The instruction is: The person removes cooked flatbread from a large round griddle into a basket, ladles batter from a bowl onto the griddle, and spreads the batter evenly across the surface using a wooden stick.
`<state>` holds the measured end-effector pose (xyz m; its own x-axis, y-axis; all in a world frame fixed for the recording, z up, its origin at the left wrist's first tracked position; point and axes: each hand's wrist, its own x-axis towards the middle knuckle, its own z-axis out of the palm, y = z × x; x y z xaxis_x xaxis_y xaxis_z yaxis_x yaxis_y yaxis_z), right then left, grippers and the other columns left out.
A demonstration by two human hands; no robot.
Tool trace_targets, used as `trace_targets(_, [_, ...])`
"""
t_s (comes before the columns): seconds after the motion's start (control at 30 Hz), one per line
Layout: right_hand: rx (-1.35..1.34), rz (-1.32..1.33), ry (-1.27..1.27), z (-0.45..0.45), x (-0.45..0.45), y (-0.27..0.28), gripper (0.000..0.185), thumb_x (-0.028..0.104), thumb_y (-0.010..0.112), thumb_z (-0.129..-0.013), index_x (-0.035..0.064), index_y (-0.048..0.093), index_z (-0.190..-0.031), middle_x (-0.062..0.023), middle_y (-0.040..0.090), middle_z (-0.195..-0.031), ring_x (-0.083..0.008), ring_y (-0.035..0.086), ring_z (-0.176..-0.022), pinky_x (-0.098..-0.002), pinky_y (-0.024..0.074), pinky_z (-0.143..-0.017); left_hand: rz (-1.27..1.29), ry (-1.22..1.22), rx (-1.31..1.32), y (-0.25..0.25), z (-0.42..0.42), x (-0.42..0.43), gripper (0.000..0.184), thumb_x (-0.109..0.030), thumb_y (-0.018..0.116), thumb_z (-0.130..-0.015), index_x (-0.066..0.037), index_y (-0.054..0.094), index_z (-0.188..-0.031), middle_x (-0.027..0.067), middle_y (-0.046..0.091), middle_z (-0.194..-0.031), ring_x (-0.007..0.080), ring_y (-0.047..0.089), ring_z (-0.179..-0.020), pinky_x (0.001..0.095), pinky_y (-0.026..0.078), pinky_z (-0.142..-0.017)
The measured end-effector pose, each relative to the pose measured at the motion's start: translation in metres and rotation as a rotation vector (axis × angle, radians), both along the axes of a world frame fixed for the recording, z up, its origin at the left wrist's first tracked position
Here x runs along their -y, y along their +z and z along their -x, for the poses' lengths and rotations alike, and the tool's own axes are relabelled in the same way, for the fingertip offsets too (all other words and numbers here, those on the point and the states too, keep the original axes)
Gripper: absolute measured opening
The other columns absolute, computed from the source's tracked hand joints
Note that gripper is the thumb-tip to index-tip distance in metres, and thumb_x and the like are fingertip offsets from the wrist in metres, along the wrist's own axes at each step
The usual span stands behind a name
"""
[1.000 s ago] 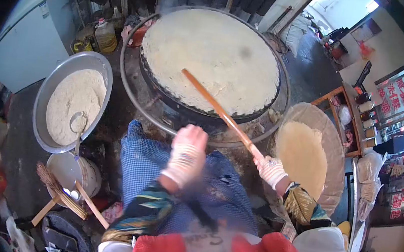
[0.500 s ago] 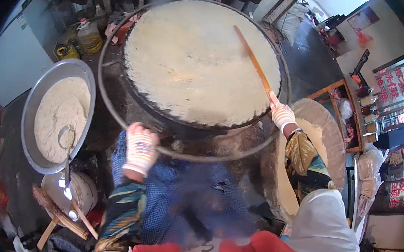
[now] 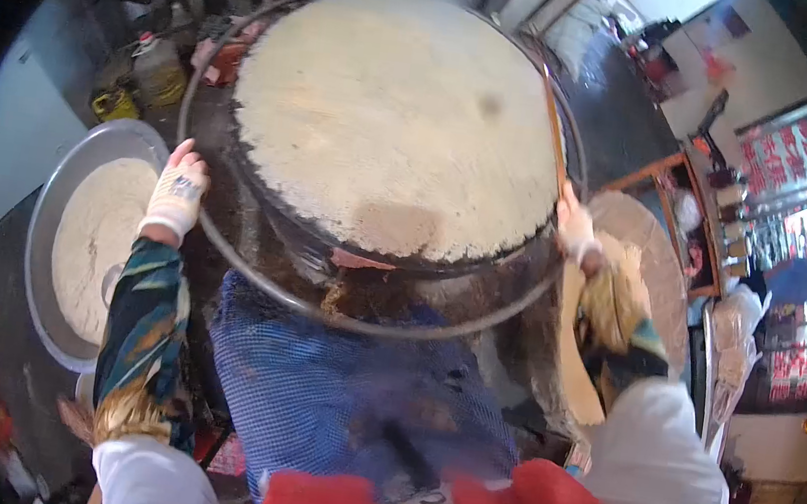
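Note:
My left hand (image 3: 178, 192), in a striped glove, is closed around the left side of the metal ring (image 3: 384, 329) that circles a large round griddle. My right hand (image 3: 574, 223), also gloved, grips the near end of a long flat wooden stick (image 3: 553, 129). That stick lies along the right edge of a wide pale layer of batter (image 3: 390, 119) spread over the griddle. A darker brownish patch (image 3: 397, 226) shows at the layer's near edge. Steam rises at the far side.
At left stands a metal basin (image 3: 40, 238) of pale batter, with a ladle partly hidden by my left sleeve. A round tray (image 3: 648, 232) with folded pale sheets lies at right. Blue checked cloth (image 3: 307, 381) hangs below the ring. Behind are bottles (image 3: 159, 71) and a person (image 3: 794, 285).
My left hand has moved left and away from me along the ring. The wooden stick has swung to the right edge, more upright in view. The batter layer looks smoother.

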<state>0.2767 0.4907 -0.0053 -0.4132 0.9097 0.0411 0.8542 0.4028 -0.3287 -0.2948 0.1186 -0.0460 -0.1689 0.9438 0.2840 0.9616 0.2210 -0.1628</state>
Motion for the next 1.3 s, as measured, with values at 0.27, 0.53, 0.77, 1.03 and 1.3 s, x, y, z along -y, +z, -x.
trace_targets(0.27, [-0.321, 0.151, 0.312, -0.016, 0.263, 0.020, 0.074, 0.004, 0.054, -0.087, 0.0152, 0.016, -0.150, -0.0173, 0.054, -0.130, -0.0142, 0.060, -0.080, -0.0300, 0.0493, -0.064, 0.072, 0.090, -0.187, -0.022, 0.004, -0.007, 0.026, 0.002, 0.048, -0.076, -0.008, 0.065, -0.092, 0.0062, 0.059, -0.082, 0.0186, 0.056, -0.091, 0.0307, 0.037, -0.103])
trace_targets(0.53, [-0.522, 1.487, 0.325, 0.087, 0.395, 0.128, 0.051, 0.018, 0.056, -0.087, 0.0018, 0.044, -0.134, -0.0086, 0.063, -0.075, -0.0132, 0.058, -0.062, -0.0239, 0.0435, -0.057, -0.029, 0.266, -0.130, 0.009, -0.229, 0.054, 0.011, -0.016, 0.055, -0.082, -0.012, 0.057, -0.071, 0.0020, 0.050, -0.057, 0.0185, 0.053, -0.061, 0.0305, 0.046, -0.075])
trace_targets(0.77, [-0.059, 1.704, 0.740, 0.134, 0.408, 0.155, 0.054, 0.038, 0.053, -0.090, 0.0003, 0.049, -0.128, -0.0075, 0.064, -0.072, -0.0092, 0.056, -0.047, -0.0193, 0.0423, -0.043, 0.097, 0.389, 0.237, 0.008, -0.392, 0.134, 0.024, -0.025, 0.058, -0.084, -0.013, 0.051, -0.065, 0.0004, 0.043, -0.052, 0.0208, 0.048, -0.052, 0.0318, 0.044, -0.061])
trace_targets(1.03, [-0.193, 1.965, 0.805, 0.267, 0.522, 0.086, 0.071, 0.060, 0.026, -0.094, 0.0052, 0.034, -0.138, -0.0213, 0.060, -0.112, -0.0258, 0.063, -0.078, -0.0352, 0.0528, -0.070, 0.010, 0.619, 0.417, -0.036, -0.541, 0.226, 0.016, -0.022, 0.058, -0.084, -0.008, 0.052, -0.077, 0.0055, 0.046, -0.066, 0.0247, 0.049, -0.066, 0.0348, 0.043, -0.070])
trace_targets(1.3, [-0.159, 2.034, 1.243, 0.245, 0.612, 0.024, 0.020, 0.014, 0.053, -0.090, -0.0030, 0.063, -0.086, -0.0099, 0.065, -0.084, -0.0189, 0.064, -0.078, -0.0310, 0.0535, -0.073, -0.051, 0.611, 0.563, -0.058, -0.585, 0.322, 0.017, -0.018, 0.058, -0.084, -0.003, 0.052, -0.090, 0.0106, 0.050, -0.081, 0.0286, 0.050, -0.080, 0.0378, 0.043, -0.078])
